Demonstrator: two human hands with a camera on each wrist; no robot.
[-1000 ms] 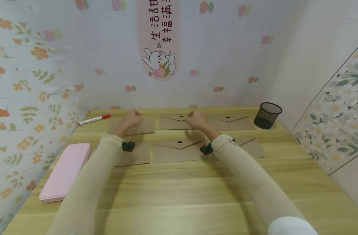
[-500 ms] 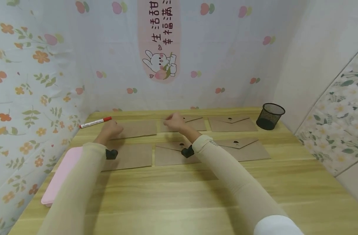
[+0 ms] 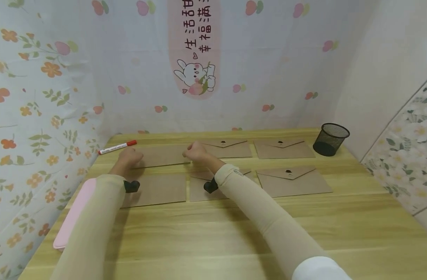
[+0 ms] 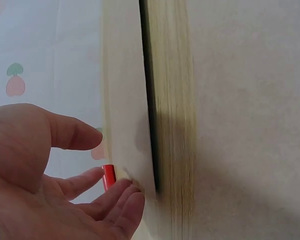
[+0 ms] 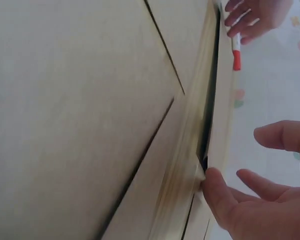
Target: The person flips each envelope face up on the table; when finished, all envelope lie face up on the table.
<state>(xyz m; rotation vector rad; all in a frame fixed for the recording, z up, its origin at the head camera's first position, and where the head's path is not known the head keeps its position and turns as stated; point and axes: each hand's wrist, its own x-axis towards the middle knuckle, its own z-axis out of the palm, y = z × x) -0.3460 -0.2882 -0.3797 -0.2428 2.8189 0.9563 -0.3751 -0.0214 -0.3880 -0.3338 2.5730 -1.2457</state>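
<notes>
In the head view, both hands sit at the ends of the back-left envelope (image 3: 162, 155), left of centre on the wooden table (image 3: 213, 233). The left hand (image 3: 129, 157) is at its left end, the right hand (image 3: 196, 151) at its right end, knuckles up, so from here one cannot tell how the fingers lie. A red-capped marker (image 3: 116, 147) lies just beyond the left hand. Other envelopes lie around: two to the right in the back row (image 3: 227, 148) (image 3: 283, 149) and three in the front row, the rightmost (image 3: 292, 181) in full view. A pink case (image 3: 71, 219) sits at the lower left, a black mesh cup (image 3: 330, 139) at the upper right.

In the left wrist view, the envelope's edge (image 4: 125, 100) stands lifted off the table as a pale band through the middle. The left hand (image 4: 45, 175) fills the lower left, fingers apart and loosely bent, fingertips (image 4: 132, 197) touching the envelope's edge near the marker's red cap (image 4: 108, 177). The hold looks light; the paper could slip and drop flat, or a finger could knock the marker rolling.

In the right wrist view, the right hand (image 5: 260, 195) sits at the lower right, fingers spread, thumb tip (image 5: 212, 182) pressed under the raised edge (image 5: 222, 125). With only fingertips on the paper, uneven lifting could bend or crease the envelope, or drag it onto its neighbours.
</notes>
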